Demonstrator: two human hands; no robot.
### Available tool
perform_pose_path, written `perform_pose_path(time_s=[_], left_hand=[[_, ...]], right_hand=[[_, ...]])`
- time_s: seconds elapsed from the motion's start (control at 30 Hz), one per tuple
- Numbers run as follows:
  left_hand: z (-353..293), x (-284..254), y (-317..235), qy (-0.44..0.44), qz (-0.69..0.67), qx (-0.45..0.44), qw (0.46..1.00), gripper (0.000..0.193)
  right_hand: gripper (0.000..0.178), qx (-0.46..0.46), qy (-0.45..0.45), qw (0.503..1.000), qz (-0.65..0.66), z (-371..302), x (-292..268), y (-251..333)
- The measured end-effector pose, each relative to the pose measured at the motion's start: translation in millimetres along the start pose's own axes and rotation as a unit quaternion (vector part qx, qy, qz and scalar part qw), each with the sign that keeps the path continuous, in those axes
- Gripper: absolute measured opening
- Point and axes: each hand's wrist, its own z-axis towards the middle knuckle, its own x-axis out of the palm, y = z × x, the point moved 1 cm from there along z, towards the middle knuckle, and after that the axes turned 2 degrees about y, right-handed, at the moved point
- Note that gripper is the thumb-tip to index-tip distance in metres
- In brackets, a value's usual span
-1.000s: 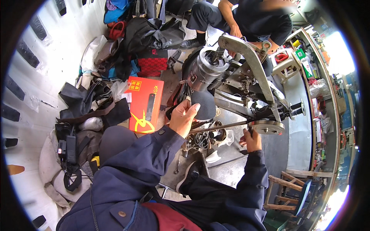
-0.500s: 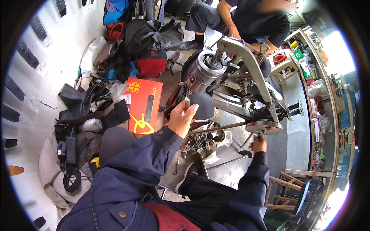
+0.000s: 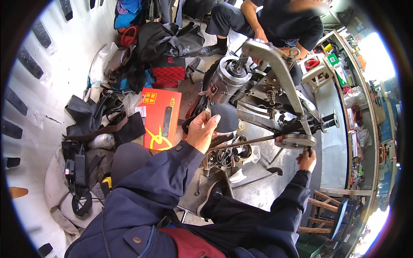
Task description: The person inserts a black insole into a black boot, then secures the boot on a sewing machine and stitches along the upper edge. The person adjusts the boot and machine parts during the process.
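Observation:
A hand-cranked shoe-repair sewing machine (image 3: 282,71) stands in front of me, with a shiny metal cylinder (image 3: 221,88) at its left end. My left hand (image 3: 201,133) pinches the edge of a black, rounded piece (image 3: 225,118) between thumb and fingers, just below that cylinder. It looks like part of a shoe; its far side is hidden under the machine. Lower right, my right hand (image 3: 307,161) is closed round the small dark crank handle (image 3: 309,150) under the edge of the machine's round handwheel (image 3: 294,141).
An orange-red box (image 3: 161,116) lies left of my left hand. Bags and leather scraps (image 3: 88,114) pile up further left. Another person (image 3: 258,26) sits beyond the machine. A wooden stool (image 3: 325,215) and a goods shelf (image 3: 350,124) stand at the right. Laced shoes (image 3: 226,157) lie below.
My right hand has swung to the right with the crank handle, along the wheel's near edge. My left hand and the black piece have hardly moved.

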Motion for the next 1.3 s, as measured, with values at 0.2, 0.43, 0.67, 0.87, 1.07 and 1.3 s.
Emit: perform_pose_path(time_s=[0.2,0.43,0.67,0.87,1.07,1.3], left_hand=[[0.2,0.7,-1.1,0.000,0.017,0.006,1.000,0.029],[0.9,3.0,-0.3,-0.006,0.013,0.008,1.000,0.031],[0.1,5.4,-4.1,-0.013,0.006,-0.016,1.000,0.030],[0.7,8.0,-4.1,-0.019,0.002,-0.016,1.000,0.033],[-0.1,5.5,-5.3,-0.017,0.001,-0.037,0.999,0.031],[4.5,4.3,-0.5,-0.025,-0.015,-0.010,1.000,0.029]], right_hand=[[0.025,0.096,0.272,0.954,-0.080,-45.5,68.3,-12.2],[0.018,-0.082,0.140,0.982,0.102,-62.5,34.0,79.4],[0.025,-0.029,-0.006,0.999,0.013,-4.8,-2.5,12.1],[0.019,0.062,0.135,0.987,-0.062,-20.7,48.8,-34.0],[0.018,0.032,0.282,0.959,-0.015,-74.9,83.7,40.0],[0.018,-0.096,0.089,0.989,0.075,-38.4,6.6,74.6]])
